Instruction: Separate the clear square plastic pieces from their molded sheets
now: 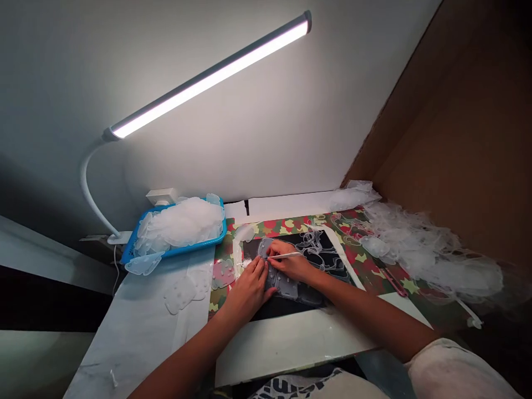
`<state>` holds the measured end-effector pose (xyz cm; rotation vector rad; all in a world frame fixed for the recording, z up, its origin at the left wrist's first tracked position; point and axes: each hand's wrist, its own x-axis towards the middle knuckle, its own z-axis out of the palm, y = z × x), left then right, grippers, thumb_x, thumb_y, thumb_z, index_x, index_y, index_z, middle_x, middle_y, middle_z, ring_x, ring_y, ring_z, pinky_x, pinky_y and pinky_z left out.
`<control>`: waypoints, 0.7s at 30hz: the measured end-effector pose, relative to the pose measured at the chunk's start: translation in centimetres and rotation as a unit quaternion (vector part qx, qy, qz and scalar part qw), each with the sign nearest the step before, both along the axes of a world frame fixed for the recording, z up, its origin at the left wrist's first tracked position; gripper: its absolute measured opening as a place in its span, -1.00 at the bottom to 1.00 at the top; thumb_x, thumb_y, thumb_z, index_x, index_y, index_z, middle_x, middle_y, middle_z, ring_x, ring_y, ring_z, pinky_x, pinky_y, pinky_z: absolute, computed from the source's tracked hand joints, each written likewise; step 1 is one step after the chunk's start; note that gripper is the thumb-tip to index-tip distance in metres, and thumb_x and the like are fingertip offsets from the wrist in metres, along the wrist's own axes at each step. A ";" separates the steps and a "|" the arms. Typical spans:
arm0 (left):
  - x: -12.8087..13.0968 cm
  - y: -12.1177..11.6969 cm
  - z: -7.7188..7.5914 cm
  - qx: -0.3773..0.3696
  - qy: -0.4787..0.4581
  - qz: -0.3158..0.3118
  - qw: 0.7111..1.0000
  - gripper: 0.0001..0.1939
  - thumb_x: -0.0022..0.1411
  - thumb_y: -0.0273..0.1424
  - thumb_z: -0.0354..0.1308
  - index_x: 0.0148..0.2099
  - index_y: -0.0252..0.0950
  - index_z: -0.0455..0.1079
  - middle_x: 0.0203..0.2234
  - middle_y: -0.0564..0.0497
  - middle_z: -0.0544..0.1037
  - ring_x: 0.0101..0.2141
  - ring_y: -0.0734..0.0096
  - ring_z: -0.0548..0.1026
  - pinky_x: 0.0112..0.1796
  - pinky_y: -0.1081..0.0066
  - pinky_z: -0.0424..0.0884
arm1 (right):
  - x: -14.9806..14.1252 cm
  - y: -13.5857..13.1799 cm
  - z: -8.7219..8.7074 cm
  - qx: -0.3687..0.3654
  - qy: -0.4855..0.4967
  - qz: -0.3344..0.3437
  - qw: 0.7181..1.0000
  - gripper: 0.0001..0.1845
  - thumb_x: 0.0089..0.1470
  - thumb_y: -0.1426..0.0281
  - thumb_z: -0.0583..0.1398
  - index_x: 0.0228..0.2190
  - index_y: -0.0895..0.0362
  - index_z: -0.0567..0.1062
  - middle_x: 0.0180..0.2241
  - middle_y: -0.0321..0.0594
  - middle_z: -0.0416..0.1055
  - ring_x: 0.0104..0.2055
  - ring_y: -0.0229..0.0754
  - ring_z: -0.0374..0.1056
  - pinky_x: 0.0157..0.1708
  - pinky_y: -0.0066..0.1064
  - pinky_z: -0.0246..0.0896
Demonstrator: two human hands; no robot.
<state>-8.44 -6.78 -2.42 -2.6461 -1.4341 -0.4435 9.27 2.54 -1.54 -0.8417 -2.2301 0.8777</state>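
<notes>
The shallow basket (203,245) on the left is bright blue, the pieces heaped in it (183,221) frosty white. Under the black panel (270,310) in the middle, the cloth (361,256) is camouflage-patterned in green, red and pale yellow. A red cutter (394,281) lies right, below a whitish translucent heap (436,255); the far-right board (457,138) is brown.

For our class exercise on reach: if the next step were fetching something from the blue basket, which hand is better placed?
Probably the left hand: it is nearer the blue basket and grips no visible tool, while the right hand holds a thin white tool.
</notes>
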 end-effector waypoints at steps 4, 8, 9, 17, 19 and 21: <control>-0.1 0.0 0.0 0.010 -0.009 -0.014 1.000 -0.44 0.38 -0.12 -0.09 0.21 -0.44 0.27 0.07 -0.32 0.46 0.18 0.01 0.31 0.13 0.06 0.27 | -0.3 -0.7 -0.1 0.005 -0.024 0.014 1.000 -0.87 0.09 0.49 0.14 -0.48 0.11 0.33 -0.30 -0.22 0.39 -0.28 -0.18 0.30 -0.26 -0.38 0.18; 0.0 -0.1 -0.4 0.015 0.003 -0.011 1.000 -0.44 0.37 -0.12 -0.07 0.18 -0.47 0.29 0.06 -0.34 0.45 0.17 -0.03 0.32 0.10 0.05 0.29 | 0.0 -0.3 0.9 0.060 -0.049 0.009 0.997 -0.88 0.16 0.43 0.10 -0.43 0.09 0.37 -0.34 -0.16 0.43 -0.22 -0.07 0.32 -0.16 -0.27 0.18; -0.1 -0.2 -0.5 0.015 0.002 -0.007 1.000 -0.44 0.37 -0.12 -0.06 0.17 -0.46 0.30 0.07 -0.34 0.45 0.16 -0.03 0.32 0.10 0.05 0.30 | 0.7 0.3 1.5 0.060 -0.040 -0.018 0.997 -0.88 0.16 0.42 0.09 -0.41 0.08 0.39 -0.35 -0.17 0.45 -0.24 -0.08 0.33 -0.17 -0.28 0.18; -0.7 1.7 3.0 -0.100 -0.140 0.015 0.985 -0.51 0.32 0.00 -0.04 -0.14 -0.28 0.51 -0.18 -0.16 0.55 -0.10 0.13 0.47 -0.05 0.15 0.38 | 7.7 3.3 7.4 -0.029 0.100 -0.265 0.958 -0.79 0.02 0.31 0.17 -0.57 0.09 0.32 -0.31 -0.21 0.58 -0.37 -0.17 0.35 -0.35 -0.38 0.17; -0.1 3.2 4.4 -0.183 -0.269 0.061 0.944 -0.46 0.34 0.00 -0.11 -0.24 -0.29 0.53 -0.30 -0.14 0.56 -0.21 0.18 0.49 -0.13 0.17 0.41 | 7.1 1.5 7.6 -0.043 0.101 -0.222 0.969 -0.80 0.04 0.30 0.17 -0.55 0.09 0.35 -0.30 -0.22 0.58 -0.34 -0.16 0.37 -0.31 -0.36 0.18; 0.9 4.6 5.2 -0.303 -0.421 0.089 0.850 -0.37 0.34 0.05 -0.18 -0.21 -0.35 0.53 -0.34 -0.18 0.58 -0.29 0.20 0.52 -0.22 0.20 0.44 | 5.8 -0.6 7.5 -0.044 0.095 -0.181 0.978 -0.82 0.08 0.31 0.16 -0.52 0.09 0.39 -0.27 -0.23 0.57 -0.32 -0.16 0.39 -0.27 -0.34 0.20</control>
